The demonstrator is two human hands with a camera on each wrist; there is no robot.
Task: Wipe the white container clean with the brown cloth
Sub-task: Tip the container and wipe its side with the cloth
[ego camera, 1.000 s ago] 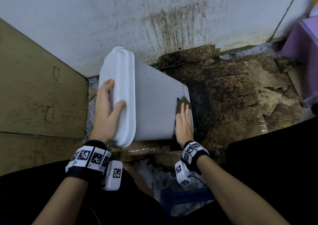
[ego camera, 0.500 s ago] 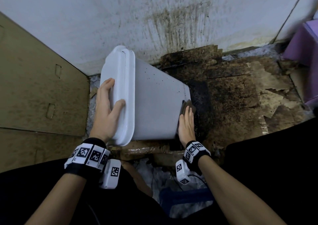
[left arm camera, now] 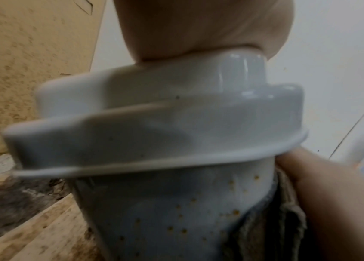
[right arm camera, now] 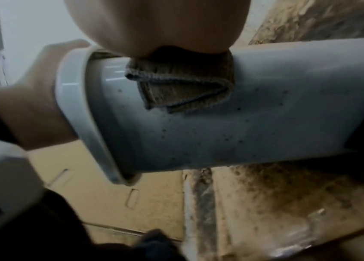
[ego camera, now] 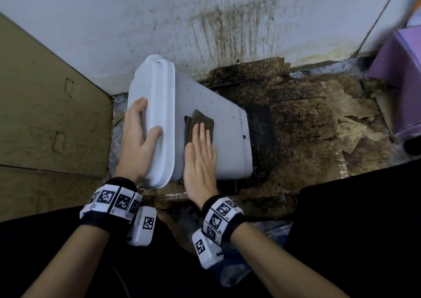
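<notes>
Nearest the camera, the right hand (ego camera: 200, 158) lies flat with straight fingers on the brown cloth (ego camera: 200, 124), pressing the folded cloth against the upturned side of the white container (ego camera: 225, 124), just beside its lid. Left of it, the left hand (ego camera: 139, 138) grips the container's lid end (ego camera: 157, 106), thumb on the rim and fingers spread over the top face. Beyond them the container lies tipped on its side, dark specks on its wall, over stained cardboard (ego camera: 300, 124) on the floor below a streaked white wall (ego camera: 227, 24).
</notes>
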